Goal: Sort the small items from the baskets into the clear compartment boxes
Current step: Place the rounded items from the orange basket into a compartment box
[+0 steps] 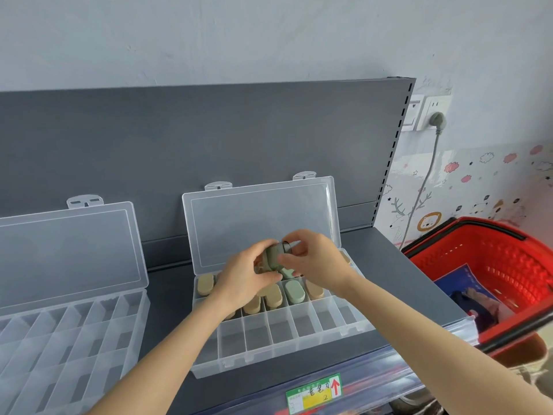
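Note:
Both hands meet over the back row of the open clear compartment box (278,345) on the grey shelf. My left hand (244,274) grips a small grey-green oval item (273,256). My right hand (314,259) pinches the same item from the right, at its dark ring and pale tip. In the box's back row lie several beige oval items (206,283) and one pale green oval item (294,292). The front rows of the box hold nothing. Part of the back row is hidden by my hands.
A second open clear compartment box (68,333) with bare compartments lies at the left. A red shopping basket (508,265) holding a blue packet stands at the right, beyond the shelf's edge. A grey back panel rises behind the boxes. A cable hangs from a wall socket (437,119).

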